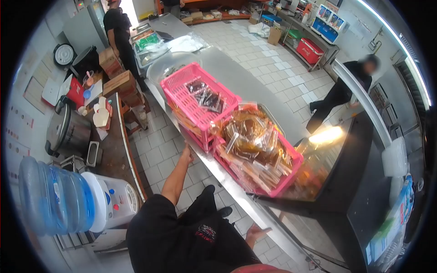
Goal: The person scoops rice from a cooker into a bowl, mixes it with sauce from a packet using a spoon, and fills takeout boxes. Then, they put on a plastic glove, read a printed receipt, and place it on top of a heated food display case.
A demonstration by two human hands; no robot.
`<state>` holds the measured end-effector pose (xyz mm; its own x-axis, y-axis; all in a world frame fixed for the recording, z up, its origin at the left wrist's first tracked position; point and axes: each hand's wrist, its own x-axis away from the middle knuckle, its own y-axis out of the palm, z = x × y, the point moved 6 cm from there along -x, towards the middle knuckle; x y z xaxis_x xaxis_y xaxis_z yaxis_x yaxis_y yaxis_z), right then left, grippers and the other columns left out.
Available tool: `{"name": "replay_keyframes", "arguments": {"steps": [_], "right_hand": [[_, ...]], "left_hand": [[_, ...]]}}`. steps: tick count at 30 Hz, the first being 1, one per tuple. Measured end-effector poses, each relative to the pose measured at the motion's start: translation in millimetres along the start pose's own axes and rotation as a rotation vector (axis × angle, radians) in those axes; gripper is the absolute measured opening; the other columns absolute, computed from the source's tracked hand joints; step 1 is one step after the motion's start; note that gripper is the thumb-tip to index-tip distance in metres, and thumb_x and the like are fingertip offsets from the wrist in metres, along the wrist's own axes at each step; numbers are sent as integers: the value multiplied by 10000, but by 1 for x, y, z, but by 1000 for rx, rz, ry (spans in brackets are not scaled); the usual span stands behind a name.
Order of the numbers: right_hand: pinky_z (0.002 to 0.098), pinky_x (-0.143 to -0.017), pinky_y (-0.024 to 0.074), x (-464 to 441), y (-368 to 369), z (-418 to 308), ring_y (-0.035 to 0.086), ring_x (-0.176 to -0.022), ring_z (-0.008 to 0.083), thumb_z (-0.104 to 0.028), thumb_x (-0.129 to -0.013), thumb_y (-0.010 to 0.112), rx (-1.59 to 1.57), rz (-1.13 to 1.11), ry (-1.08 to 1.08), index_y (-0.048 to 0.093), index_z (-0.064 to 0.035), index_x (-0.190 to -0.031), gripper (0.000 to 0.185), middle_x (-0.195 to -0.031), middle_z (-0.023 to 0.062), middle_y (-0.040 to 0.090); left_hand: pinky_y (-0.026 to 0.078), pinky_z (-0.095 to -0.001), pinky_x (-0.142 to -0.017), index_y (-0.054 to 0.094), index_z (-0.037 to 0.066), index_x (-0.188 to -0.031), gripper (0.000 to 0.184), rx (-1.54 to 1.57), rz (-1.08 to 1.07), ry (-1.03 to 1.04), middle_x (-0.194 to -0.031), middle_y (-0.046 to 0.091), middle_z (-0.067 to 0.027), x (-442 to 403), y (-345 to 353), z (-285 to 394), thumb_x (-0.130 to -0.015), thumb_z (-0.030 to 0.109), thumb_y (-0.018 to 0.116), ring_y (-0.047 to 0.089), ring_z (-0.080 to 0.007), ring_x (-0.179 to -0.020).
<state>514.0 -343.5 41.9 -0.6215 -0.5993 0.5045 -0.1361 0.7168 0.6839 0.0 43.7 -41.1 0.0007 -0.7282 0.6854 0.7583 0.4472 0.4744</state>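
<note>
My left hand (187,155) is near the counter's front edge, just below the stacked pink baskets, with fingers apart and nothing visible in them. Lower down, my right hand (256,234) reaches the metal counter edge with its fingers stretched out, apparently touching it. On the counter (248,77), the upper pink basket (182,98) holds a few clear packets of dark contents (210,100). Beside it, another pink basket (291,169) is heaped with clear bags of brown liquid (248,132) and long wrapped packets (255,170).
A glass display case (314,168) stands right of the baskets. Behind me are a water dispenser (109,200) and a large cooker (68,129) on a side table. One person (119,34) stands at the far left; another (346,86) is beyond the counter. A red cooler (310,50) sits at the back.
</note>
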Motion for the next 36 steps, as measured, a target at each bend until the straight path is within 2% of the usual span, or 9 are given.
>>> {"name": "replay_keyframes", "arguments": {"steps": [2, 3, 5, 9, 12, 16, 23, 29, 36], "right_hand": [[434, -1205, 194, -12, 9, 25, 289, -1431, 313, -733, -885, 471, -4, -57, -19, 158, -88, -1549, 978, -1582, 114, 256], [448, -1204, 191, 28, 13, -36, 291, -1428, 317, -721, -906, 442, 51, 44, -61, 200, -92, -1543, 927, -1573, 122, 276], [464, -1204, 184, 17, 12, -7, 288, -1429, 316, -714, -914, 432, -25, 180, -31, 201, -92, -1544, 914, -1573, 132, 271], [463, -1149, 279, -60, -80, -7, 362, -1380, 323, -643, -946, 446, 201, -74, -305, 266, -55, -1515, 838, -1510, 179, 351], [458, -1144, 286, -18, -19, 17, 373, -1372, 321, -628, -949, 453, 92, 220, -328, 280, -53, -1508, 821, -1499, 180, 364], [452, -1137, 296, 22, 36, 68, 387, -1361, 318, -608, -953, 463, 91, 403, -335, 298, -49, -1500, 799, -1483, 181, 383], [441, -1125, 314, 57, 99, 164, 412, -1341, 312, -574, -960, 479, 169, 505, -203, 329, -43, -1484, 760, -1456, 183, 415], [432, -1114, 328, 47, 141, 215, 433, -1325, 307, -544, -967, 493, 407, 340, 46, 356, -38, -1471, 727, -1433, 185, 443], [421, -1102, 346, -16, 240, 273, 458, -1306, 302, -509, -974, 509, 991, -267, 429, 388, -32, -1456, 689, -1405, 187, 475]], "left_hand": [[255, -616, -1109, 217, 142, -1557, 980, -8, -72, 19, -1555, 350, -133, 8, -7, -21, -863, 820, 350, 372, -354, -1386], [278, -596, -1108, 227, 136, -1553, 981, 19, -113, -8, -1546, 359, -137, 22, -10, -48, -862, 822, 348, 382, -353, -1377], [316, -569, -1101, 242, 108, -1543, 972, -118, 38, 21, -1535, 372, -135, 113, 54, 20, -876, 808, 343, 382, -356, -1376], [384, -551, -1060, 270, 50, -1512, 904, 35, 153, 96, -1491, 419, -163, 46, -2, 35, -923, 728, 370, 456, -346, -1314], [465, -497, -986, 415, 54, -1436, 771, 243, -127, 378, -1324, 575, -170, 2, -8, 77, -938, 641, 457, 567, -321, -1187], [475, -481, -972, 441, 55, -1413, 742, -133, 83, 32, -1291, 594, -168, -40, -8, 89, -938, 624, 470, 579, -315, -1170], [492, -454, -946, 488, 56, -1372, 691, -749, 28, -365, -1233, 626, -163, -15, -46, 76, -937, 594, 493, 601, -304, -1141], [506, -430, -925, 528, 58, -1337, 648, -1090, -67, -446, -1184, 654, -159, -16, -79, 78, -937, 568, 513, 619, -294, -1116], [504, -408, -917, 637, 50, -1205, 544, -1109, 107, -372, -1112, 690, -187, 39, -155, 76, -921, 507, 558, 633, -312, -1105]]}}
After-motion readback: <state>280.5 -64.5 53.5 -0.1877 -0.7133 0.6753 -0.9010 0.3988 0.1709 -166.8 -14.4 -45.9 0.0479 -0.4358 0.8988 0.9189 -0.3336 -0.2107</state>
